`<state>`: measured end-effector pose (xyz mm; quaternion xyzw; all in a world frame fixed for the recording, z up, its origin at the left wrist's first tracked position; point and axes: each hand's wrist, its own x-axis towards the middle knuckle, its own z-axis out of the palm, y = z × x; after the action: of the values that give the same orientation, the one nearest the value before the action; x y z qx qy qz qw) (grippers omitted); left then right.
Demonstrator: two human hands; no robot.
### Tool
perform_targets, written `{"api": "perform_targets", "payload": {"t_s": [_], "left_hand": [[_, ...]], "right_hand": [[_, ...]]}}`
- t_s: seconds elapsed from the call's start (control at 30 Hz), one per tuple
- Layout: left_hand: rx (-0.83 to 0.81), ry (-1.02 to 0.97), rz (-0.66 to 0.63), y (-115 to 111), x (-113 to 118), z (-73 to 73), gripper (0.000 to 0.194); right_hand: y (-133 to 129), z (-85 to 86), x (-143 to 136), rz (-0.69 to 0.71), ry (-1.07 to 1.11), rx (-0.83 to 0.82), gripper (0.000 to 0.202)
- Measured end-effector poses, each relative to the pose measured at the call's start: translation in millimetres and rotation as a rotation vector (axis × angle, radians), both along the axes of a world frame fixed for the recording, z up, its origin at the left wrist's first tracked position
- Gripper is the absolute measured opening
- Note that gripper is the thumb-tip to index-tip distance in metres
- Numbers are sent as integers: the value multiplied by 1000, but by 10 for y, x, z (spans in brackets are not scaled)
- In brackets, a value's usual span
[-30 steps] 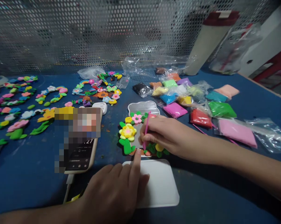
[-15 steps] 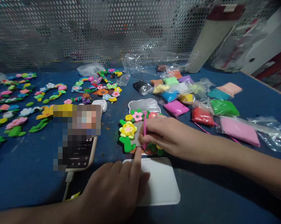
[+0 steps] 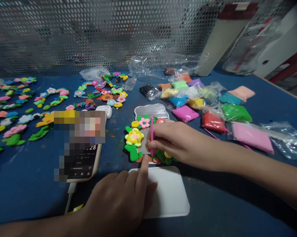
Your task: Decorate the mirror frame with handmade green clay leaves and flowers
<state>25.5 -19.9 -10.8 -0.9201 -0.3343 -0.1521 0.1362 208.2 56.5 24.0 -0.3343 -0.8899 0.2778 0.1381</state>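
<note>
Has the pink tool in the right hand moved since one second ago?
Yes. Judged against the pink flower just left of it, the pink tool has swung its top end left, standing more upright.

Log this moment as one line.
mirror: clay flowers along border | right hand: holds pink tool, tip near lower border | left hand: index fingertip at lower border

Mirror [image 3: 144, 143] partly hidden, phone [image 3: 85, 159] pixelated
</note>
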Motion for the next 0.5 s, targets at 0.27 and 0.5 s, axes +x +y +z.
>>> {"api": "perform_targets", "payload": {"t_s": [0.27, 0.5], "left_hand": [[17, 9, -2, 2, 13, -10, 28], [14, 12, -1, -14, -3, -11, 28]], "right_hand": [[-8, -13, -1, 1, 28, 27, 18], [-20, -24, -13, -9, 25, 40, 18]]}}
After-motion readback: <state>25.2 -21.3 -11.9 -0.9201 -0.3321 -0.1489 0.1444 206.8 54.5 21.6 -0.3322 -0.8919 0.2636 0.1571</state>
